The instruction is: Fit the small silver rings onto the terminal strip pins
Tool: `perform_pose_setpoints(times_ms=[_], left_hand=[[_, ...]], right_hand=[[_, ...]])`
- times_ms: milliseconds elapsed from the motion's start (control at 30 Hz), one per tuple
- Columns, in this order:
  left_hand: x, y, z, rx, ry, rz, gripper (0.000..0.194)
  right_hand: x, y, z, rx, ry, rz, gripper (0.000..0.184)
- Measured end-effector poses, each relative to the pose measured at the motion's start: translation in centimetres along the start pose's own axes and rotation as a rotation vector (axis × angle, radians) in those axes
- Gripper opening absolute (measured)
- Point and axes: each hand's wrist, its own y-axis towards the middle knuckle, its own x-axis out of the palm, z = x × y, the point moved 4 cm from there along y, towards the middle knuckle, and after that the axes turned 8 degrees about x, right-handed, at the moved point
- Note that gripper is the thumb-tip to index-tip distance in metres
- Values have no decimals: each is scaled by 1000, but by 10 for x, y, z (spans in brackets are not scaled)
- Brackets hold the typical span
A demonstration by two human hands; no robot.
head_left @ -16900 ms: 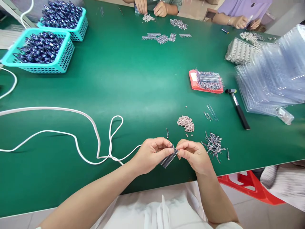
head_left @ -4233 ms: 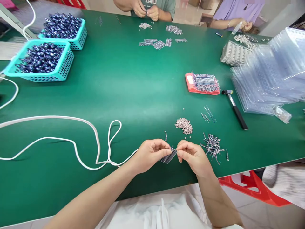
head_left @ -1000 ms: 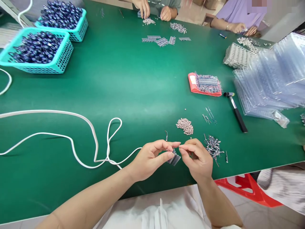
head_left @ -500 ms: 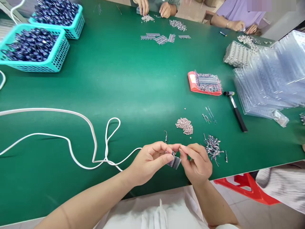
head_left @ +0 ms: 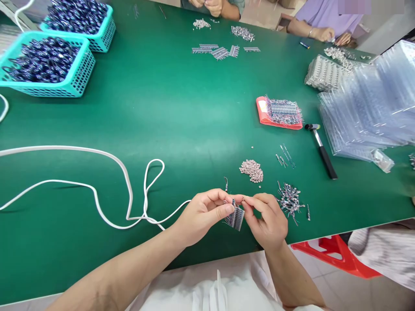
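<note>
Near the table's front edge, my left hand [head_left: 207,214] pinches a ribbed grey strip with thin wire ends [head_left: 237,218], which hangs below the thumb. Beside it, my right hand [head_left: 267,218] has thumb and forefinger closed at the left fingertips. Whatever it pinches there is too small to make out. Just beyond the fingers lies a pile of small pinkish discs [head_left: 252,171]. To the right of my right hand is a heap of small wired parts [head_left: 289,198]. A single looped wire piece [head_left: 226,183] lies behind my left fingers.
White cords [head_left: 128,190] loop across the table's left side. Blue baskets [head_left: 79,80] of dark glossy parts stand far left. At right are a hammer [head_left: 320,151], a red-banded bundle [head_left: 279,113] and stacked clear plastic trays [head_left: 363,108]. Two people sit across; one person's hands [head_left: 210,5] show.
The grey strip has turned and shows more below my left thumb. My hands have shifted slightly left. The hands of the person opposite have drawn back from their small pile.
</note>
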Motion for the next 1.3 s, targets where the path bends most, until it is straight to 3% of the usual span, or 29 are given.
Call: perform_pose_setpoints(times_ms=[300,567,700,1300], left_hand=[[1,1,2,-5,44,-17,15],[-6,3,-1,42,80,129,19],[-7,3,-3,59,117,177,20],[-3,1,1,83,242,210,22]], right_hand=[[1,-1,1,24,76,4,31],[6,-6,13,451,516,-105,15],[11,-8,14,552,611,-140,9],[14,-9,15,553,613,-146,7]])
